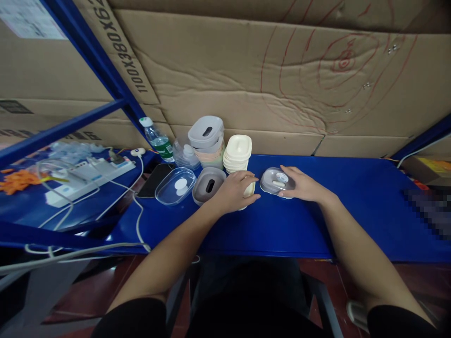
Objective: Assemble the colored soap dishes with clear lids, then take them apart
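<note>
My left hand (235,192) curls its fingers over a cream plastic piece (250,189), which it mostly hides. My right hand (306,185) grips a small rounded box with a clear cover (276,178) and a round white label, thumb at the near side and fingers at the far side. Just behind my left hand rises a stack of cream plastic pieces (241,146). Left of that hand lies a grey oval tub (203,182) with a dark slot. A clear oval lid (165,191) with white round stickers rests beside it.
A stack of grey and coloured tubs (206,134) stands at the back, with clear lids (183,157) next to it. Further left are a water bottle (160,141), a black phone (152,180) and a power strip (91,180) with cables. Cardboard (218,61) walls the table's back.
</note>
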`<state>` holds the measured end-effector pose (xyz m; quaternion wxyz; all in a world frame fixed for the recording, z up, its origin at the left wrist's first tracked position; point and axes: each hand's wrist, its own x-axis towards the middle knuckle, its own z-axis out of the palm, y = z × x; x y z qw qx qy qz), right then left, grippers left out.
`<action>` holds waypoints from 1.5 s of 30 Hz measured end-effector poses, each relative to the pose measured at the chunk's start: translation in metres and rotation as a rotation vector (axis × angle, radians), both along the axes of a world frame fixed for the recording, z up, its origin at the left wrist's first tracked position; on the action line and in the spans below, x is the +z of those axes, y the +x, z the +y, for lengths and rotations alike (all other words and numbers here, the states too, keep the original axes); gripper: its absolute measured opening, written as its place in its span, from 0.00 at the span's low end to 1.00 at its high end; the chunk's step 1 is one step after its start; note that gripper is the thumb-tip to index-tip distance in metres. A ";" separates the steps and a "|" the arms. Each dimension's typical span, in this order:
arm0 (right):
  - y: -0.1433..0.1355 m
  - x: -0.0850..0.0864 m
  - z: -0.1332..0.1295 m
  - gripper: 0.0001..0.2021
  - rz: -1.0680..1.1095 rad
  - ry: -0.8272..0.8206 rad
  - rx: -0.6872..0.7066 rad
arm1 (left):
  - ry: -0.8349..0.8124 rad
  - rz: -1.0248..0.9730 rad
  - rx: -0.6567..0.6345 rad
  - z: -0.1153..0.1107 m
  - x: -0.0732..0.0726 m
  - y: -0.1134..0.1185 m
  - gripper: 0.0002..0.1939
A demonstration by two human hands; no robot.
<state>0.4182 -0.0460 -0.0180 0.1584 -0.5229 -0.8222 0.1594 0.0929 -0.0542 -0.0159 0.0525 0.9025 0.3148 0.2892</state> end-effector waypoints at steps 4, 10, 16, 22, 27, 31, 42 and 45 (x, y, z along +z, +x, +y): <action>-0.003 0.003 -0.002 0.61 -0.045 -0.035 -0.078 | -0.030 0.066 -0.013 -0.001 0.001 0.000 0.24; -0.004 0.008 -0.003 0.59 -0.080 -0.026 -0.129 | -0.080 0.108 -0.043 -0.003 0.004 0.001 0.25; 0.000 0.006 0.002 0.56 -0.108 0.062 -0.116 | -0.091 0.113 -0.055 -0.004 0.002 0.001 0.25; 0.000 0.005 0.002 0.53 -0.109 0.078 -0.126 | -0.108 0.142 -0.051 -0.006 0.002 0.001 0.26; -0.003 0.005 0.001 0.53 -0.105 0.081 -0.135 | -0.120 0.162 -0.054 -0.007 0.005 0.002 0.27; -0.006 0.004 0.000 0.52 -0.092 0.118 -0.118 | -0.125 0.172 -0.058 -0.008 0.007 0.003 0.27; -0.012 -0.002 0.002 0.50 -0.054 0.083 -0.124 | -0.146 0.184 -0.057 -0.010 0.008 0.003 0.26; -0.013 -0.004 0.003 0.52 -0.071 0.080 -0.138 | -0.161 0.188 -0.056 -0.009 0.007 0.004 0.27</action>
